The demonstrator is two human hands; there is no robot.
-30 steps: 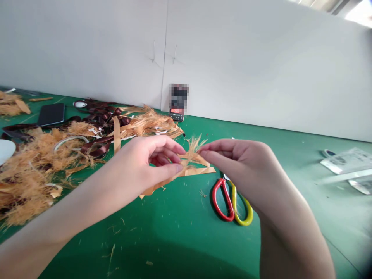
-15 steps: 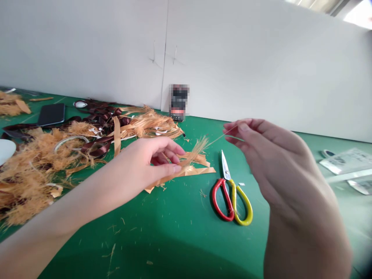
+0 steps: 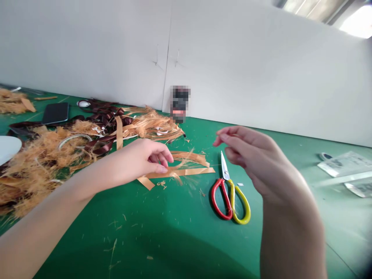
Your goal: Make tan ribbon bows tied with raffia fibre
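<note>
My left hand (image 3: 145,159) rests low over the green table (image 3: 174,232), its fingers pinched on an orange ribbon strip (image 3: 186,171) with a frayed end. Other orange strips (image 3: 188,156) lie just behind it. My right hand (image 3: 252,159) hovers above the table to the right, thumb and forefinger pressed together; whether a thread is between them is too fine to tell. Below that hand lie scissors (image 3: 231,193) with one red and one yellow handle, blades shut and pointing away from me.
A heap of frayed orange fibres (image 3: 31,166) and dark brown ribbons (image 3: 104,116) covers the left of the table. A black phone (image 3: 55,113) lies behind it. Plastic packets (image 3: 345,166) sit at the far right. A white wall (image 3: 232,58) closes the back.
My left hand has lowered the ribbon strip towards the table. My right hand pulled up and right away from the strip, drawing out a thread, then came back a little to the left.
</note>
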